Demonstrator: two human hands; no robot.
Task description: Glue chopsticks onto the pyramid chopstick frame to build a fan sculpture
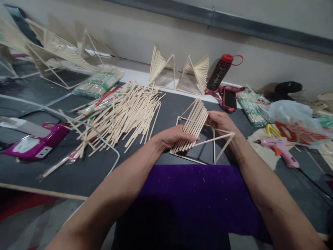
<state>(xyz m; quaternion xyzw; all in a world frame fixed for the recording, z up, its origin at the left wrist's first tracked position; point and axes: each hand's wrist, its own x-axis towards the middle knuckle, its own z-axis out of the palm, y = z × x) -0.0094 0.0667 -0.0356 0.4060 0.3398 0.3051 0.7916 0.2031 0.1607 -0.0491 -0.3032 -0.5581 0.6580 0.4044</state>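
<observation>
The left hand (177, 137) is clamped on a stick frame (197, 118), seemingly part-slatted, other sides bare; the right hand's (220, 121) grip is unclear.

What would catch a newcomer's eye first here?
Probably the loose pile of wooden sticks, left of centre. Next comes the stick frame mid-picture, held in the left hand, the right hand at its right side. Behind, near the wall, stands a dark bottle with a red lid.
</observation>
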